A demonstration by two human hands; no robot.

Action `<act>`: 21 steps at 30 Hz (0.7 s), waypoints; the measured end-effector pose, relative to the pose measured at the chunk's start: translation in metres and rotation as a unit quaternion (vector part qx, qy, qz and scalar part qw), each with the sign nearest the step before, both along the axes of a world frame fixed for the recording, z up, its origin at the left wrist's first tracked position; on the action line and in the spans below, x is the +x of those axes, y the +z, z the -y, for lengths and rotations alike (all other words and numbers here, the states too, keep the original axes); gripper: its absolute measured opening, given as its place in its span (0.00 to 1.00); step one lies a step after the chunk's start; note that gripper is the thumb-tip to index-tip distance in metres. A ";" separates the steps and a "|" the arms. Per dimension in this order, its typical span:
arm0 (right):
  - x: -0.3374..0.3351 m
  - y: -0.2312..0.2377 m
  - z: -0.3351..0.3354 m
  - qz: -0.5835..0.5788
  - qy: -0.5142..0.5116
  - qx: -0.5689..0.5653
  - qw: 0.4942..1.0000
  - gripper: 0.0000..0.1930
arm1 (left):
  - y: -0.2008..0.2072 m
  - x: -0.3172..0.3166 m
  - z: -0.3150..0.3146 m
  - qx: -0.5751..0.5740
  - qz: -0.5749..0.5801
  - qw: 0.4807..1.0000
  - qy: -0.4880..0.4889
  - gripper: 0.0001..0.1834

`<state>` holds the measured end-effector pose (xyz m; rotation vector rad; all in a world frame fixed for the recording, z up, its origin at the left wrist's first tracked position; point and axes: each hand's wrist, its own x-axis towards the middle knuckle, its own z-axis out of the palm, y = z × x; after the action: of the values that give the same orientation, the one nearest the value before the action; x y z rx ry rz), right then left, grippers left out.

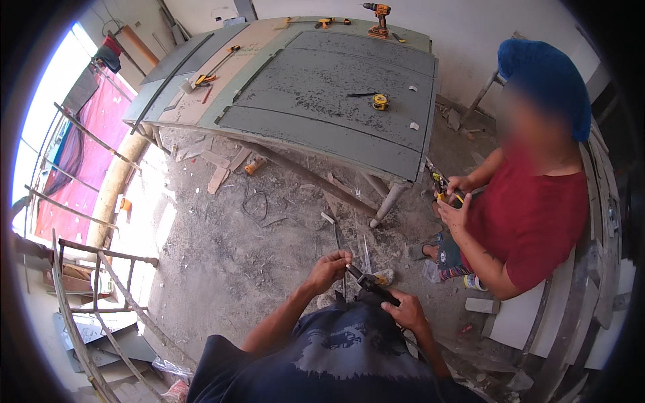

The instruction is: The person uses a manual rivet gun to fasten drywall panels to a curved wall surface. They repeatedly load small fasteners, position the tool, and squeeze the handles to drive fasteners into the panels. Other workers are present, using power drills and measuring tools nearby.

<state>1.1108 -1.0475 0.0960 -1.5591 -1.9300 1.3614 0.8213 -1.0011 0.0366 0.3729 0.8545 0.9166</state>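
Note:
A black hand tool (371,285) with a slim pale tip lies across the front of my body; its exact kind is unclear. My right hand (406,311) is closed around its rear end. At its tip my left hand (328,270) is pinched closed; whatever small thing is between the fingers is too small to make out. To the right, a co-worker (544,208) in a red shirt and blue head covering holds a yellow-and-black tool (451,195) in both hands.
Ahead stands a large table (336,87) topped with grey panels. On it are a cordless drill (379,20), a yellow tape measure (380,102) and a bar clamp (207,80). Scraps and an orange container (254,165) lie on the dusty floor. A pole frame (101,255) stands at left.

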 end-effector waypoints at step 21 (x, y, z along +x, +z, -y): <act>-0.211 0.049 -0.064 -0.134 0.217 -0.071 0.964 0.25 | 0.086 -0.162 0.058 0.097 0.054 0.907 0.407 0.13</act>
<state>0.8993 -0.9837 0.1449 -0.9636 -2.1110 1.8131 0.6594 -1.0588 0.1223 0.1179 0.8204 1.7918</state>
